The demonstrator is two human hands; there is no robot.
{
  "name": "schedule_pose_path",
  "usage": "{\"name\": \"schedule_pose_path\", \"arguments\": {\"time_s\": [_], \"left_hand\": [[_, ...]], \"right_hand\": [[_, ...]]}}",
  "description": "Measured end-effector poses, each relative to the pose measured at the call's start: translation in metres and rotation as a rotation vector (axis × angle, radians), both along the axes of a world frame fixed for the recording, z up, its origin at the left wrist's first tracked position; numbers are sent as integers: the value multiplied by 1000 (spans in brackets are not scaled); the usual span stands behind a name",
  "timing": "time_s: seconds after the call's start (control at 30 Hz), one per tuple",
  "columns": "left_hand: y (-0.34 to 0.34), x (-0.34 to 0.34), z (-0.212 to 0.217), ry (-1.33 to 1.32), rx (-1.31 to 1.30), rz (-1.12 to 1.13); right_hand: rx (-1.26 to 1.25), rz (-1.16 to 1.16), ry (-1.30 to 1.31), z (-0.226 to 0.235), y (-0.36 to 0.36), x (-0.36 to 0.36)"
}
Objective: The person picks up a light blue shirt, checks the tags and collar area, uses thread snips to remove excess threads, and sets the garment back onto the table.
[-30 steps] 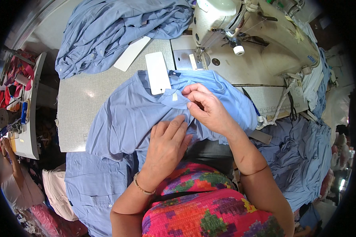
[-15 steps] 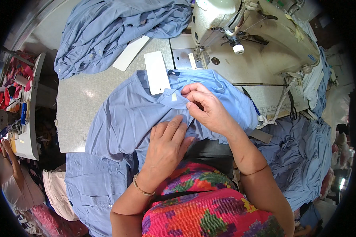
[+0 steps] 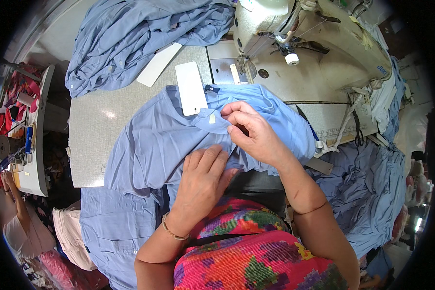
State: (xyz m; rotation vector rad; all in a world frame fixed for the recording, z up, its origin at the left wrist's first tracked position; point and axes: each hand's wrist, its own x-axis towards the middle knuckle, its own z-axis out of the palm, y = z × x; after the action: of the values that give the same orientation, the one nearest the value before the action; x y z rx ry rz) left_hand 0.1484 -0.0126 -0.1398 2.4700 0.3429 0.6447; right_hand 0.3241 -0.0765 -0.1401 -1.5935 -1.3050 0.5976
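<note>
A light blue shirt [image 3: 150, 140] lies spread over the table's front edge, its lower part hanging down. My right hand [image 3: 253, 130] pinches the collar band at its right end between thumb and fingers. Flat on the shirt front, just below the collar, rests my left hand [image 3: 205, 171], its fingers stretched out. A small pale yellow sticker [image 3: 212, 118] sits on the collar band. From the neck a white hang tag [image 3: 191, 89] lies upward across the shirt, next to a small dark label [image 3: 211, 89] inside the collar.
A white sewing machine [image 3: 319, 53] stands at the back right, its needle area behind the shirt. More blue shirts are heaped at the back left [image 3: 140, 43] and right [image 3: 367, 193]. A second white hang tag [image 3: 158, 65] lies on the table [image 3: 89, 140]. Another person's arm [image 3: 17, 198] shows far left.
Both hands stay almost in place on the shirt. The fingers of my left hand have shifted very slightly; the grip of my right hand on the collar looks the same.
</note>
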Motion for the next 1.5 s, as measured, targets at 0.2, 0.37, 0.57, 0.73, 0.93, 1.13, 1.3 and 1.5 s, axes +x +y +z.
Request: {"name": "schedule_pose_path", "arguments": {"time_s": [0.2,0.37,0.57,0.73,0.93,1.13,1.3,1.5], "left_hand": [[5,4,-4,-154,-220,148],[12,16,0,-81,-183,202],[14,24,1,-31,-101,214],[15,32,1,-40,-17,214],[20,34,-5,-58,-111,197],[21,22,1,-75,-346,266],[21,19,1,-89,-347,254],[22,22,-1,-42,-191,181]], "right_hand": [[-6,-4,6,2,0,-1],[8,-1,-1,1,-1,0],[96,10,-36,-7,0,0],[100,5,-17,-6,0,-1],[119,4,-20,-6,0,-2],[93,-8,-2,-5,-1,-1],[87,19,-13,-8,-2,1],[57,21,-1,-6,-3,0]]}}
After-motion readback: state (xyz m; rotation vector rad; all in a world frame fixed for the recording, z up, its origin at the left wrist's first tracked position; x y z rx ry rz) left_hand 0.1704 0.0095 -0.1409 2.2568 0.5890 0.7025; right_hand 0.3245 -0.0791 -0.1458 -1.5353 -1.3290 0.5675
